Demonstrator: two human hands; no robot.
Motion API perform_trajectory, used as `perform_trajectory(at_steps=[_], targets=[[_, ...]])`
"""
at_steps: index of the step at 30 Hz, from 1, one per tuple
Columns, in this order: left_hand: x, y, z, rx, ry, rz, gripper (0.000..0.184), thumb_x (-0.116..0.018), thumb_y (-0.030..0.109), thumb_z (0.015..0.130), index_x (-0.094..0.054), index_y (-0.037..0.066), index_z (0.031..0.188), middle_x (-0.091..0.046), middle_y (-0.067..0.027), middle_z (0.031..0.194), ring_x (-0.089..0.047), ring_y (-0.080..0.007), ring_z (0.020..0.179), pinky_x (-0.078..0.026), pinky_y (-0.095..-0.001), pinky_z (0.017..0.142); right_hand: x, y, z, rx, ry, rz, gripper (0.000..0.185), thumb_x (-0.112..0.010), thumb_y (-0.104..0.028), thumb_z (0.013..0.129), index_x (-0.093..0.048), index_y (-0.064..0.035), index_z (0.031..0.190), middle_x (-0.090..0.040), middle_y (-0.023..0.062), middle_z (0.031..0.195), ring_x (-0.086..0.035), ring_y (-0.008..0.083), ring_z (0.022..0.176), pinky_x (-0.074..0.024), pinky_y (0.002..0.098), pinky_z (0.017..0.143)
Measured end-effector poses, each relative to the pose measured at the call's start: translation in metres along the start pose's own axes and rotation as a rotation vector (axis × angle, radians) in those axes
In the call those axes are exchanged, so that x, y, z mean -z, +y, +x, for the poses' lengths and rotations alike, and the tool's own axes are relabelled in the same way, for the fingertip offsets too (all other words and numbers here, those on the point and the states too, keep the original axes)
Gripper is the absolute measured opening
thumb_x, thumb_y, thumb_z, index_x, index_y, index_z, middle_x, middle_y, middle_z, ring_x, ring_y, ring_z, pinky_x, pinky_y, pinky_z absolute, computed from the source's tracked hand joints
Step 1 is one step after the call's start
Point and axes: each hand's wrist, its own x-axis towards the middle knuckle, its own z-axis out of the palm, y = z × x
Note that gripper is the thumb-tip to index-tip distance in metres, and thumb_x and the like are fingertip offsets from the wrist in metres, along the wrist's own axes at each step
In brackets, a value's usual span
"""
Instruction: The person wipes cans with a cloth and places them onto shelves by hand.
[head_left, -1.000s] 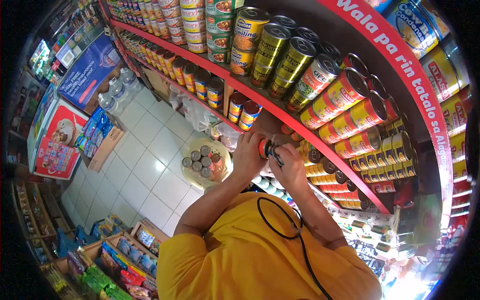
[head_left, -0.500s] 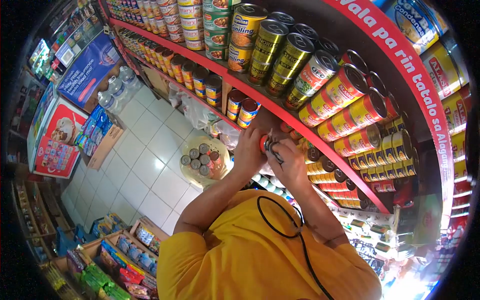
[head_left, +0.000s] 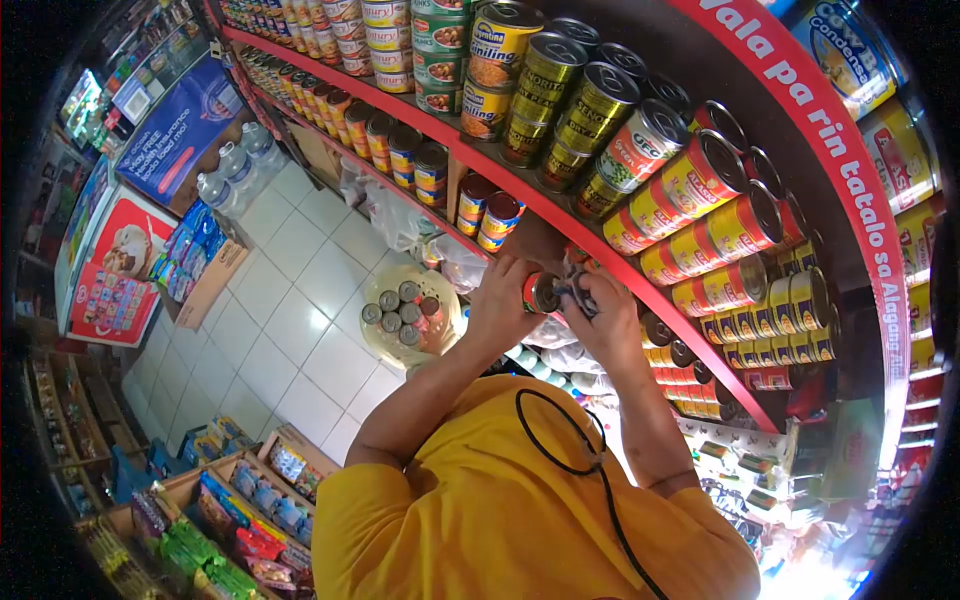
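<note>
My left hand [head_left: 503, 302] is closed round a small red-labelled can [head_left: 541, 292], its metal end turned toward my right side. My right hand [head_left: 608, 316] grips a bunched dark grey cloth [head_left: 578, 286] just beside the can, close to the lower shelf's gap. Some of the cloth is hidden by my fingers. Left of my hands, a pale yellow tub [head_left: 445, 343] sits low down with several small cans [head_left: 409, 312] standing in it. Small cans with blue and orange labels [head_left: 499, 222] stand on the lower shelf near my left fingertips.
A red-edged shelf [head_left: 560, 218] crosses above my hands, loaded with tall cans [head_left: 668, 205]. Plastic bags [head_left: 395, 218] hang or lie beneath it. Tiled floor [head_left: 285, 335] lies left, with water bottles [head_left: 235, 170] and boxes of snack packs [head_left: 200, 265]. A black cord [head_left: 630, 530] hangs over my shirt.
My right hand has moved a little right with the cloth, away from the can. The can in my left hand now shows its metal end more fully.
</note>
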Motion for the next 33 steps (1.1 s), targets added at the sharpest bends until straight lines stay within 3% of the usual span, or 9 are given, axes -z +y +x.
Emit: perform_trajectory(at_steps=[11, 17, 18, 21, 24, 28, 31, 32, 33], targets=[[-0.004, 0.003, -0.006, -0.057, 0.016, 0.089, 0.053, -0.085, 0.008, 0.065, -0.063, 0.009, 0.113, -0.06, -0.0138, 0.113, -0.056, -0.0389, 0.11, -0.05, -0.0489, 0.092, -0.013, -0.002, -0.011, -0.017, 0.022, 0.057, 0.019, -0.076, -0.002, 0.081, -0.067, 0.0045, 0.096, -0.063, 0.0158, 0.089, -0.064, 0.0325, 0.079, -0.0514, 0.0382, 0.07], [-0.001, -0.001, -0.008, -0.082, 0.005, 0.05, 0.05, -0.084, 0.01, 0.065, -0.063, 0.009, 0.111, -0.059, -0.0126, 0.11, -0.057, -0.0384, 0.106, -0.051, -0.0483, 0.089, -0.002, 0.003, -0.008, -0.071, -0.142, 0.054, 0.021, -0.075, -0.007, 0.082, -0.068, 0.0017, 0.099, -0.065, 0.0187, 0.095, -0.068, 0.0358, 0.084, -0.0552, 0.042, 0.075], [0.002, 0.0, -0.006, -0.091, -0.01, 0.017, 0.051, -0.084, 0.01, 0.065, -0.063, 0.009, 0.111, -0.059, -0.0125, 0.11, -0.057, -0.0384, 0.106, -0.051, -0.0481, 0.089, -0.005, 0.003, -0.006, -0.088, -0.053, 0.012, 0.02, -0.075, -0.007, 0.081, -0.068, 0.0013, 0.098, -0.065, 0.0184, 0.095, -0.067, 0.0364, 0.085, -0.0555, 0.0422, 0.076], [0.003, 0.002, -0.003, -0.115, 0.0, 0.006, 0.05, -0.085, 0.013, 0.067, -0.063, 0.008, 0.112, -0.06, -0.0131, 0.113, -0.057, -0.0394, 0.11, -0.051, -0.0476, 0.091, -0.011, -0.011, -0.004, 0.03, 0.055, -0.044, 0.019, -0.076, -0.007, 0.079, -0.068, 0.0008, 0.094, -0.064, 0.0178, 0.093, -0.067, 0.0365, 0.085, -0.0554, 0.0427, 0.076], [0.005, -0.002, -0.001, -0.112, 0.043, 0.019, 0.051, -0.085, 0.015, 0.068, -0.062, 0.007, 0.113, -0.061, -0.0133, 0.114, -0.057, -0.0397, 0.111, -0.05, -0.0477, 0.093, -0.014, -0.025, -0.009, 0.101, -0.035, 0.024, 0.019, -0.078, -0.007, 0.078, -0.067, 0.0006, 0.092, -0.063, 0.0177, 0.091, -0.067, 0.0364, 0.085, -0.0556, 0.0433, 0.074], [0.01, 0.005, 0.003, -0.153, 0.0, -0.03, 0.051, -0.084, 0.016, 0.07, -0.061, 0.007, 0.115, -0.06, -0.0138, 0.114, -0.056, -0.0389, 0.112, -0.049, -0.048, 0.095, -0.002, -0.014, -0.004, 0.033, 0.011, -0.109, 0.022, -0.079, -0.006, 0.075, -0.067, -0.0014, 0.093, -0.064, 0.0156, 0.092, -0.066, 0.036, 0.082, -0.0559, 0.0434, 0.071], [0.001, 0.011, 0.002, -0.098, 0.017, 0.002, 0.055, -0.084, 0.008, 0.065, -0.063, 0.008, 0.116, -0.058, -0.0135, 0.112, -0.057, -0.0384, 0.111, -0.05, -0.0478, 0.093, -0.014, -0.02, 0.003, 0.112, 0.114, -0.114, 0.022, -0.079, -0.005, 0.074, -0.068, -0.0014, 0.092, -0.065, 0.0147, 0.093, -0.066, 0.0351, 0.081, -0.0562, 0.0428, 0.071], [0.001, 0.01, 0.002, -0.119, 0.023, -0.007, 0.055, -0.084, 0.009, 0.066, -0.063, 0.008, 0.117, -0.058, -0.0139, 0.112, -0.057, -0.0379, 0.111, -0.05, -0.0478, 0.092, -0.012, -0.03, 0.004, 0.262, 0.116, -0.107, 0.022, -0.079, -0.005, 0.075, -0.068, -0.0005, 0.093, -0.066, 0.0145, 0.095, -0.067, 0.0344, 0.081, -0.0566, 0.042, 0.072], [0.002, 0.008, 0.004, -0.121, 0.041, -0.012, 0.054, -0.083, 0.01, 0.067, -0.063, 0.008, 0.117, -0.058, -0.0141, 0.112, -0.057, -0.0379, 0.111, -0.05, -0.0478, 0.092, -0.01, -0.029, 0.002, 0.193, 0.044, -0.062, 0.021, -0.079, -0.005, 0.075, -0.068, -0.0005, 0.093, -0.066, 0.0145, 0.096, -0.067, 0.0348, 0.082, -0.0566, 0.042, 0.072]])
